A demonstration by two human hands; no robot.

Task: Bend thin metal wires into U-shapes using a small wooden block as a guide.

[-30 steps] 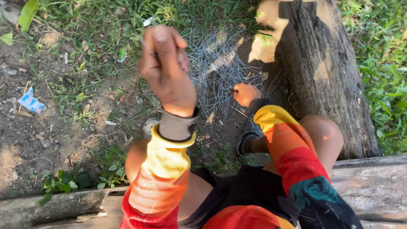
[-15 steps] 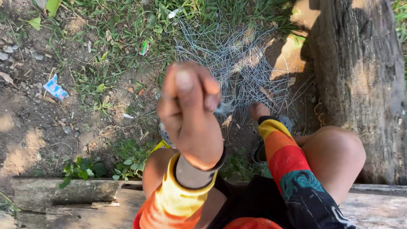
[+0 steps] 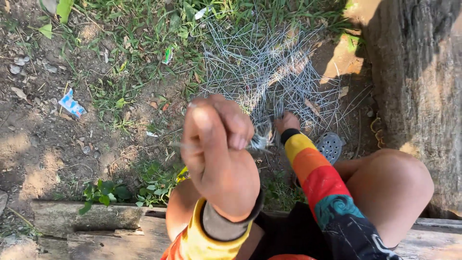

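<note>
A seated person's left hand (image 3: 219, 154), raised at frame centre, is closed in a fist on a thin wire (image 3: 180, 144), apparently mid-pull. The right hand (image 3: 287, 122), lower at centre right, grips the near edge of one wire tangle (image 3: 269, 77) spread on the ground at upper centre. Likely next: a steady, firm draw. Counted: two hands, one sandal (image 3: 330, 146), one log (image 3: 418, 86).

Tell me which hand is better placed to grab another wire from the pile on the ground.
Right, probably. The right hand is down at the near edge of the wire pile, touching it. The left hand is raised toward the camera, fist closed on a wire bundle.
</note>
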